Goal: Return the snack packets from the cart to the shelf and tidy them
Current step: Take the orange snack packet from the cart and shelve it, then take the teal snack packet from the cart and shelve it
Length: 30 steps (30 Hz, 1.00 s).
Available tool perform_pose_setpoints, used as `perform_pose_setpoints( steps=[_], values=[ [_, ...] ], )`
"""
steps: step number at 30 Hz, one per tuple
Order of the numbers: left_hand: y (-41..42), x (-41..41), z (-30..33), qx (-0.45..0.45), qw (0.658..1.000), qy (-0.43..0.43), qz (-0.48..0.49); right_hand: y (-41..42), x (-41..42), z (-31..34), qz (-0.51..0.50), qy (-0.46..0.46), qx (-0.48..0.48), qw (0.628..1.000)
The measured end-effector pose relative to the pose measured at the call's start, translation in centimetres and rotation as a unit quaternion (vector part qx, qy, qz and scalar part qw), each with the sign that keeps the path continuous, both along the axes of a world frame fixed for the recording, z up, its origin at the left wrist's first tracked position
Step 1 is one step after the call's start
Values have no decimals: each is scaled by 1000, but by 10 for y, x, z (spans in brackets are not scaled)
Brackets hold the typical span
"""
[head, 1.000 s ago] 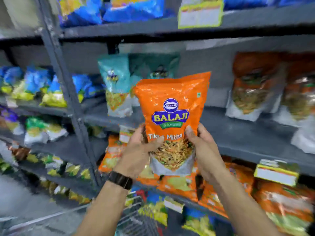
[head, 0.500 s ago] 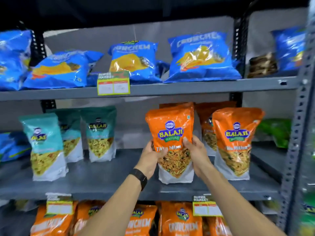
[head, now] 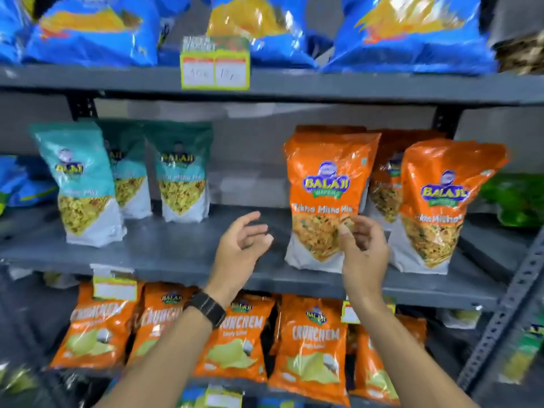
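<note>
An orange Balaji Tikha Mitha Mix packet [head: 326,184] stands upright on the grey middle shelf [head: 182,254], beside two more orange packets [head: 441,201] to its right. My left hand [head: 241,245] hovers open to the left of it, fingers spread, holding nothing. My right hand [head: 363,251] is just in front of the packet's lower right part, fingers loosely curled and apart from it, holding nothing. The cart is out of sight.
Three teal Balaji packets [head: 182,172] stand at the shelf's left. Blue Crunchem bags [head: 94,28] fill the shelf above, orange Crunchem bags [head: 312,346] the one below. A grey upright post [head: 506,313] runs down the right. Price tags [head: 215,69] hang on shelf edges.
Both hands carried the orange packet up to the middle shelf, stood it there and let go. The view has moved closer to the shelf.
</note>
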<state>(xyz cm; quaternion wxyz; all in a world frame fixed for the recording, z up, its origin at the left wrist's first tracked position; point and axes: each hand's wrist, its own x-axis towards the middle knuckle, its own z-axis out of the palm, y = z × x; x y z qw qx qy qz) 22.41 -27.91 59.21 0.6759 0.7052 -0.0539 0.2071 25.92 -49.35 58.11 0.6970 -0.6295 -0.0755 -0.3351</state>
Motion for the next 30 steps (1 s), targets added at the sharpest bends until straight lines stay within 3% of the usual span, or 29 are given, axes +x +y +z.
perform_pose_setpoints(
  steps=[4, 8, 13, 18, 24, 26, 30],
  values=[
    [49, -60, -71, -4, 998, 44, 55, 55, -42, -41, 152, 37, -109, 982],
    [107, -114, -180, -68, 976, 158, 137, 135, -70, -129, 282, 146, -208, 925],
    [198, -216, -323, -130, 909, 310, 247, 239, -107, -266, 393, 322, -313, 802],
    [283, -301, -450, -198, 808, 459, 311, 332, -158, -407, 477, 473, -382, 635],
    [342, -336, -579, -186, 694, 652, 244, 390, -192, -550, 467, 618, -427, 467],
    [349, -340, -612, -156, 674, 697, 188, 399, -195, -577, 442, 632, -464, 436],
    [347, -341, -655, -262, 644, 711, 110, 418, -199, -609, 403, 685, -450, 408]
  ],
)
